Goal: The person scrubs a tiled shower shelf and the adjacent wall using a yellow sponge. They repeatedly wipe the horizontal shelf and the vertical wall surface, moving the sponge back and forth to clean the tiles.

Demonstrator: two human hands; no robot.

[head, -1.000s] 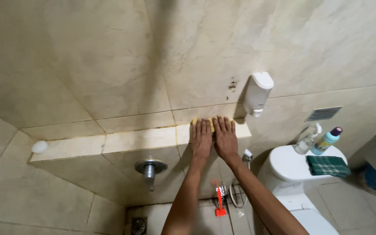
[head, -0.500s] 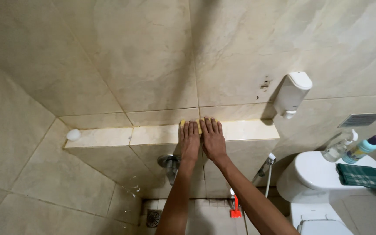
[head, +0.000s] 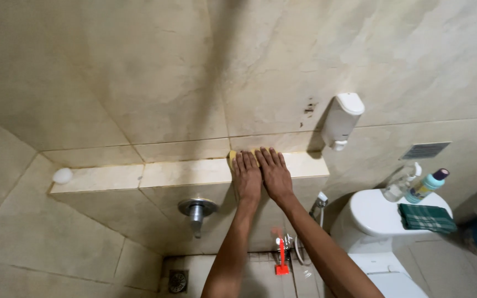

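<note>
My left hand (head: 247, 177) and my right hand (head: 274, 174) lie flat side by side on a beige tiled ledge (head: 172, 172) that runs along the bathroom wall. Both palms press down on a yellow sponge (head: 232, 157); only its edge shows past my fingertips. Both forearms reach up from the bottom of the view.
A white soap dispenser (head: 341, 119) hangs on the wall right of my hands. A white soap bar (head: 62, 175) sits at the ledge's left end. Below the ledge is a metal tap (head: 196, 209). A toilet tank (head: 393, 212) with two bottles (head: 425, 186) and a green cloth (head: 427, 217) stands right.
The view has shifted, so the ledge and hands sit differently in frame. Both hands stay pressed together on the sponge, a little further left along the ledge from the dispenser.
</note>
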